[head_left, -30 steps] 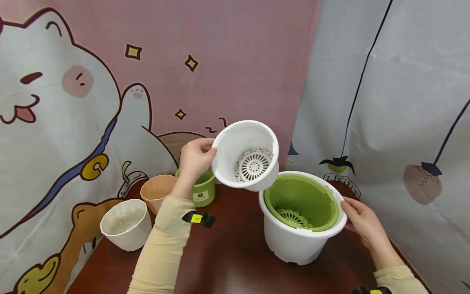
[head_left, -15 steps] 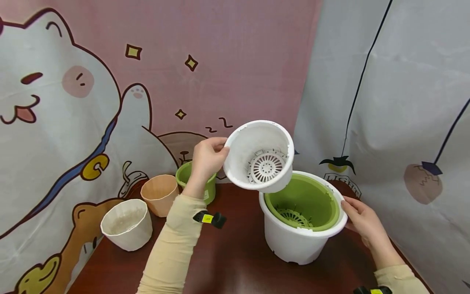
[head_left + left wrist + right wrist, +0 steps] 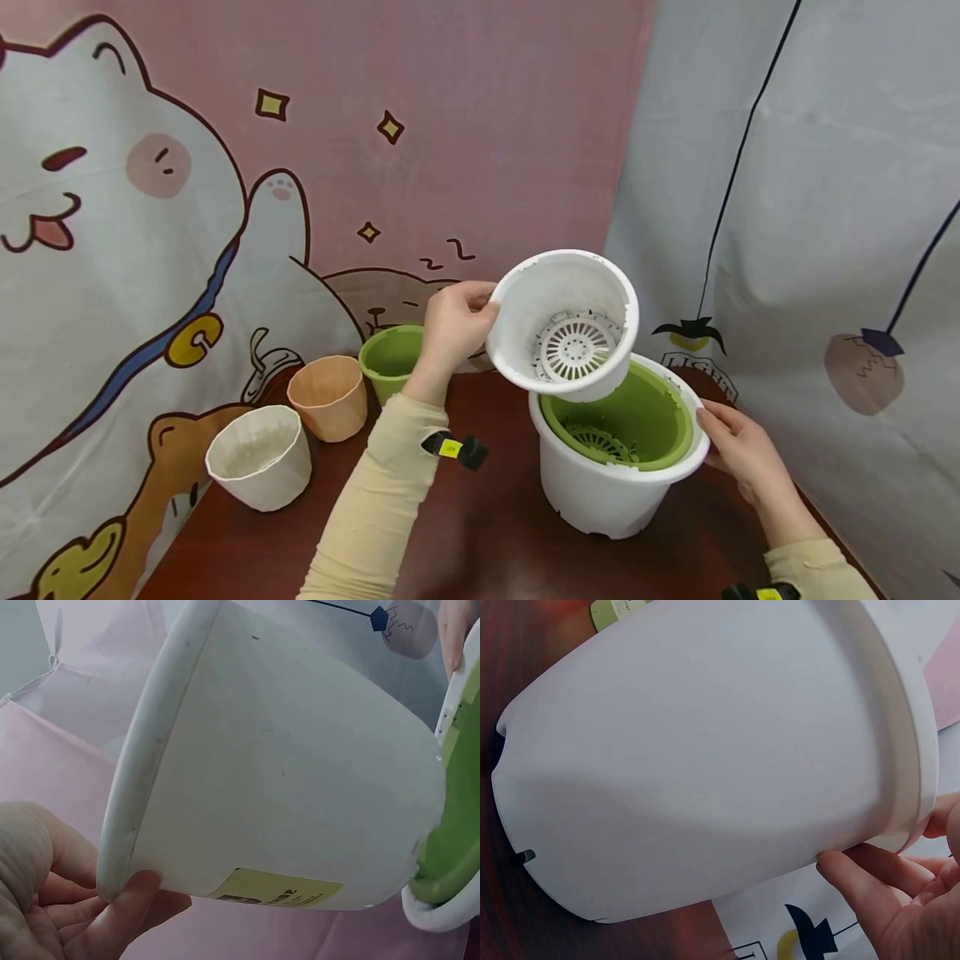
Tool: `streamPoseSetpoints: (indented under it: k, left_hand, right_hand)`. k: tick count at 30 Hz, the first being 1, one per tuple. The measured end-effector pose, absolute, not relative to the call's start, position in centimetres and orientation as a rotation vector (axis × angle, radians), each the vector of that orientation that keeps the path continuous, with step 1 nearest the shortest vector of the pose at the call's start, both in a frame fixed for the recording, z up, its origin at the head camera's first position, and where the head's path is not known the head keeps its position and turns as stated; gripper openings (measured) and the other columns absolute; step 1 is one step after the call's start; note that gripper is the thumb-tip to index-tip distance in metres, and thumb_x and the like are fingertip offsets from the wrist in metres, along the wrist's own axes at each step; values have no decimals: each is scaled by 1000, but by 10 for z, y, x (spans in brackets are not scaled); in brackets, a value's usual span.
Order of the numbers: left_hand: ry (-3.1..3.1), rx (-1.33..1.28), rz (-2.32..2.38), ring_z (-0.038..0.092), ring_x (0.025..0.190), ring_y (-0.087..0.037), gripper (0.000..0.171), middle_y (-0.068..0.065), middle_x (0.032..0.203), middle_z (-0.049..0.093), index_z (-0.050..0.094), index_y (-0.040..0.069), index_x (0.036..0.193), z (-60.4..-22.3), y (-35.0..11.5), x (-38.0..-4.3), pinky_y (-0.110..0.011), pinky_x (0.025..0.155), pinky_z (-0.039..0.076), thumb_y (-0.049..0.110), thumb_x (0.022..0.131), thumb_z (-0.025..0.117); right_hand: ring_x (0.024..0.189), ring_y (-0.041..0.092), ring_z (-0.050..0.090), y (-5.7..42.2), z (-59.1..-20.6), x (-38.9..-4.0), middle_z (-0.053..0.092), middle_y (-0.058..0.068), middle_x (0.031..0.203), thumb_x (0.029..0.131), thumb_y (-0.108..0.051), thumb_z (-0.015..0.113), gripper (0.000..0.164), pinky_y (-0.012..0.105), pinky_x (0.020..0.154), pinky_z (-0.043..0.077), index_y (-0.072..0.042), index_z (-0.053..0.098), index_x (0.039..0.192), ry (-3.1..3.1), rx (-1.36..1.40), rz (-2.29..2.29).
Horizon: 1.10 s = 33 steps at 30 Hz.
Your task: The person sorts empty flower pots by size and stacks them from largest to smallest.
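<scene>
My left hand (image 3: pixel 459 329) pinches the left rim of a small white flowerpot (image 3: pixel 517 333) with a slotted base. The pot is tilted toward me and overlaps the back left of the larger pots in the head view. Its outer wall (image 3: pixel 285 765) bears a yellow label (image 3: pixel 281 889) in the left wrist view. A green flowerpot (image 3: pixel 660 417) sits nested inside a large white flowerpot (image 3: pixel 600 500) on the table. My right hand (image 3: pixel 746 450) grips the large pot's right rim, thumb on top. In the right wrist view, fingers (image 3: pixel 855 889) press under that rim.
To the left on the dark red table (image 3: pixel 480 533) stand a white faceted pot (image 3: pixel 262 475), a peach pot (image 3: pixel 330 400) and a small green pot (image 3: pixel 390 358). A printed cloth backdrop (image 3: pixel 480 125) hangs close behind the table and along its right side.
My left hand has carried the small white pot rightward, from beside the nested pots to over their back left part. The right hand and the large pot have stayed put.
</scene>
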<state>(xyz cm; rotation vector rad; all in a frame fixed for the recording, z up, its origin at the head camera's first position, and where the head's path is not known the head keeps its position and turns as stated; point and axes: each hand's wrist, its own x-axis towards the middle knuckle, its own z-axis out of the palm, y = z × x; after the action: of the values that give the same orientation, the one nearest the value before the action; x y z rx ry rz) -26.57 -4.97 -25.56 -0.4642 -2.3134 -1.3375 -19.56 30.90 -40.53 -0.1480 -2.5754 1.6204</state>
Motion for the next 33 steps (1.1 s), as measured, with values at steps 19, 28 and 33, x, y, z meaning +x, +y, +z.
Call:
streamPoseSetpoints:
  k: [19, 28, 33]
  left_hand:
    - [-2428, -520, -1234, 59, 61, -4, 21, 4, 78, 68, 72, 14, 103, -269, -16, -262, -19, 53, 48, 13, 84, 62]
    - [-2485, -524, -1182, 57, 64, -4, 20, 8, 75, 66, 72, 16, 101, -279, -1, -260, -19, 53, 46, 14, 84, 62]
    - [-2523, -502, -1176, 57, 65, -3, 20, 9, 76, 66, 73, 17, 101, -287, 5, -260, -18, 53, 46, 15, 84, 62]
  right_hand:
    - [81, 6, 59, 310, -405, -197, 39, 35, 128, 97, -43, 38, 69, 36, 68, 54, 11, 27, 139, -2583, -143, 1630]
    - [81, 4, 59, 312, -406, -196, 39, 35, 128, 97, -42, 38, 68, 36, 68, 54, 11, 27, 139, -2576, -124, 1629]
    - [82, 7, 59, 311, -406, -196, 40, 34, 128, 96, -43, 38, 69, 37, 69, 54, 10, 27, 139, -2589, -129, 1615]
